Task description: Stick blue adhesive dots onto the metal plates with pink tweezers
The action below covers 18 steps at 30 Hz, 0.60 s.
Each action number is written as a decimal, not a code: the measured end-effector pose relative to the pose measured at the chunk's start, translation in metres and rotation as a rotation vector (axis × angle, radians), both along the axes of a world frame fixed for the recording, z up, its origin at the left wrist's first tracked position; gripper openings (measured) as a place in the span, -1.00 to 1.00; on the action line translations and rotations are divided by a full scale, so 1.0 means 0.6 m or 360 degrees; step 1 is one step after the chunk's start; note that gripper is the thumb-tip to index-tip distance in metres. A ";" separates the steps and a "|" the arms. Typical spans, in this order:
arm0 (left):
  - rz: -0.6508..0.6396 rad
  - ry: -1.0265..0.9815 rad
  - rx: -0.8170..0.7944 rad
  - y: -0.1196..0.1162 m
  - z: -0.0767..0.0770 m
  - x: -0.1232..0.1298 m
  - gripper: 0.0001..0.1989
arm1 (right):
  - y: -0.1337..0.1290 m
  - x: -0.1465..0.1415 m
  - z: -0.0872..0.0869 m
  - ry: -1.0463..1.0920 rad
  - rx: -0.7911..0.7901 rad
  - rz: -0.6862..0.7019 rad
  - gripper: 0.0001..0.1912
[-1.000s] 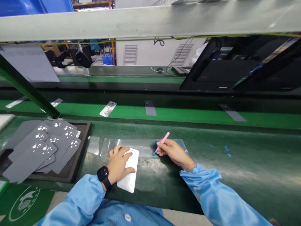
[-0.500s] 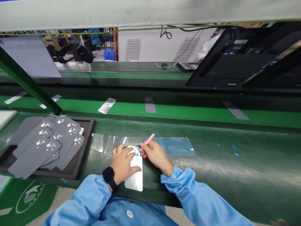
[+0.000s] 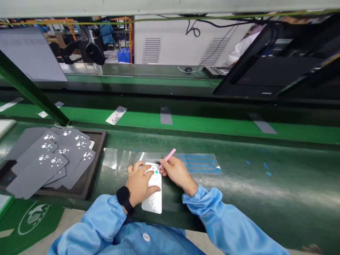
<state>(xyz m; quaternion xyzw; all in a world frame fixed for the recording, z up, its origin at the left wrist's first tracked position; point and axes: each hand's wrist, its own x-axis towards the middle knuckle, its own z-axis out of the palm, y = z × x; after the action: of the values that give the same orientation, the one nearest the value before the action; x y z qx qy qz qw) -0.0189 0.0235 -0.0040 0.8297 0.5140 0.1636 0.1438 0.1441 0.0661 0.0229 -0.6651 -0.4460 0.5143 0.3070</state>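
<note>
A flat silvery plate (image 3: 154,202) lies on the green bench, its long side pointing away from me. My left hand (image 3: 139,185) rests over its left part, fingers spread. Pink tweezers (image 3: 170,154) are pinched in my right hand (image 3: 176,172), at the plate's upper right. Their tip reaches a small blue piece (image 3: 156,172) near the plate's top. Behind both hands lies a clear film strip (image 3: 132,156), and rows of blue pieces (image 3: 199,161) cover its right part.
Grey plates (image 3: 34,173) are heaped in a dark tray (image 3: 91,180) on the left. Beyond the bench, a green conveyor belt (image 3: 143,118) carries several spaced plates. A green post (image 3: 32,88) slants at the left; black monitors (image 3: 255,71) stand at the back right.
The view has tilted slightly downward overall. Plates on the belt have shifted a little to the left. Both hands keep nearly the same pose, with the tweezers still at the blue piece.
</note>
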 end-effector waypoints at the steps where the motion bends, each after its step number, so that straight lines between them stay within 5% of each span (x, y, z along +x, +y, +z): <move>1: -0.0003 0.0002 0.0006 0.000 0.000 0.000 -0.48 | 0.000 0.001 -0.002 0.0010 0.0003 0.0000 -0.80; 18: -0.0006 0.0022 -0.0033 -0.001 0.000 -0.002 -0.50 | 0.005 -0.002 -0.007 0.0061 0.0008 0.0033 -0.80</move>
<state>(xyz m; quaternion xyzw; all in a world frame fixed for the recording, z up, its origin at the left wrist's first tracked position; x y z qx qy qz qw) -0.0198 0.0230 -0.0038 0.8302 0.5150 0.1524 0.1492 0.1432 0.0690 0.0187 -0.6498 -0.4482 0.5290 0.3117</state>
